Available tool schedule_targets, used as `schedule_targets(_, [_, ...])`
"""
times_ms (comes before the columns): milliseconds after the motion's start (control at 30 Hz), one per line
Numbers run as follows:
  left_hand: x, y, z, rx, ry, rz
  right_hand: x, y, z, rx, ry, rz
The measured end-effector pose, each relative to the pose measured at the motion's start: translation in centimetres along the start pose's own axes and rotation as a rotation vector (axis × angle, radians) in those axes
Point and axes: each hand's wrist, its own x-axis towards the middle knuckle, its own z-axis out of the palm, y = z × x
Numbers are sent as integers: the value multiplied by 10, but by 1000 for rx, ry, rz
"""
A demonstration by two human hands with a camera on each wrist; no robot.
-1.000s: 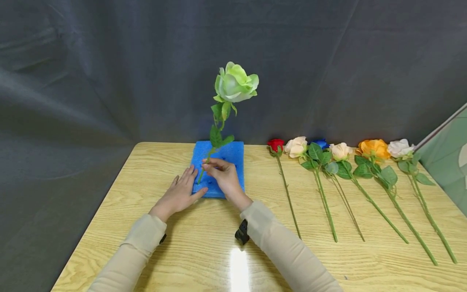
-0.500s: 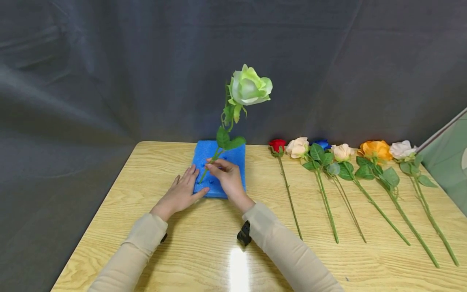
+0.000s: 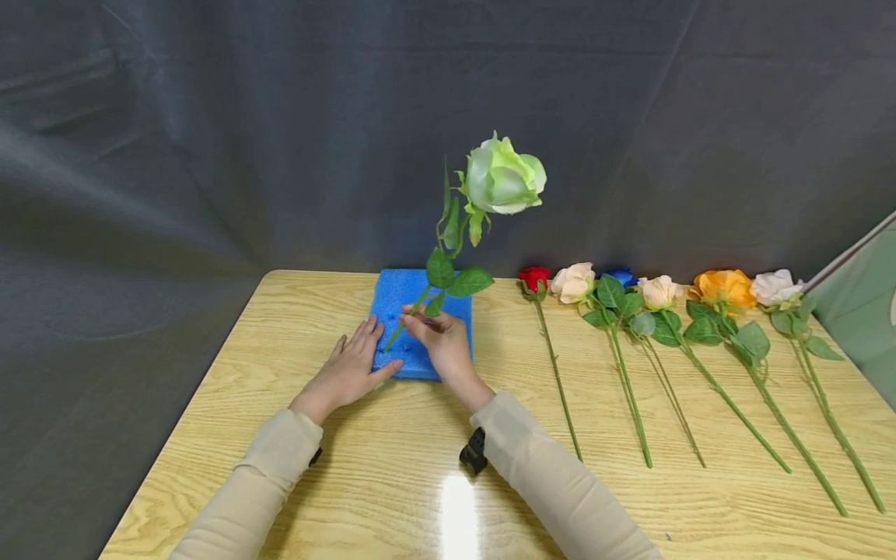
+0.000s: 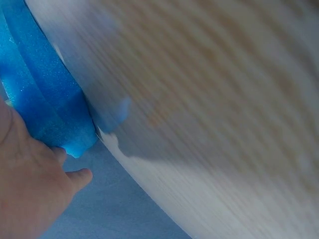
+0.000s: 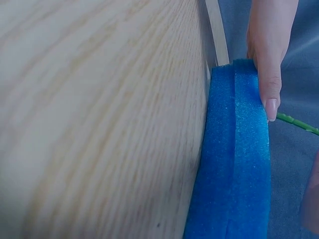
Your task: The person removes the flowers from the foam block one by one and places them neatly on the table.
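A pale green rose (image 3: 505, 177) leans to the right above a blue foam block (image 3: 413, 365). My right hand (image 3: 448, 346) pinches its green stem between thumb and fingers, and the stem's lower end meets the foam near the block's left front. Flat on the block's left edge rests my left hand (image 3: 348, 369), fingers stretched out. In the left wrist view that hand (image 4: 30, 184) lies against the foam (image 4: 50, 89). The right wrist view has the left thumb on the foam (image 5: 244, 149), close to the green stem (image 5: 299, 123); only a blurred bit of the right hand shows there.
Several artificial roses lie on the wooden table (image 3: 378, 482) to the right: a red rose (image 3: 534, 280), a blue rose (image 3: 621, 277), an orange rose (image 3: 724, 289), a white rose (image 3: 775, 288) and peach ones. A dark curtain (image 3: 315, 140) hangs behind the table.
The rose has tilted further to the right, its bloom moving right and slightly down. My right hand has shifted a little to the right with the stem; the left hand has stayed nearly still.
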Motion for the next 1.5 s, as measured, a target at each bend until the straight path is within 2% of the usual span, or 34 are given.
schedule_targets(233, [0,1,-1,7,1,0,-1,-1,-2,-22,3,-26])
schedule_targets(667, [1,2,2,12,5,7,-3,-1,-6,14,35,-32])
schedule_targets(900, [1,1,3,-1,19,21,2,-21,-21,146,151,-64])
schedule_targets(1033, [0,-1,2,9,21,13,5,-32,-34,166,152,-77])
schedule_targets(1067, [-1,-1,2,12,19,11,8,-25,-41,196,129,-98])
schedule_targets(1267, [-2,0,1,7,4,14,5,-25,-62,181,122,-21])
schedule_targets(1333, [-2,1,1,9,1,13,-1,-36,-67,128,138,42])
schedule_targets(1500, [-3,2,-1,7,4,14,-9,-45,-90,46,97,93])
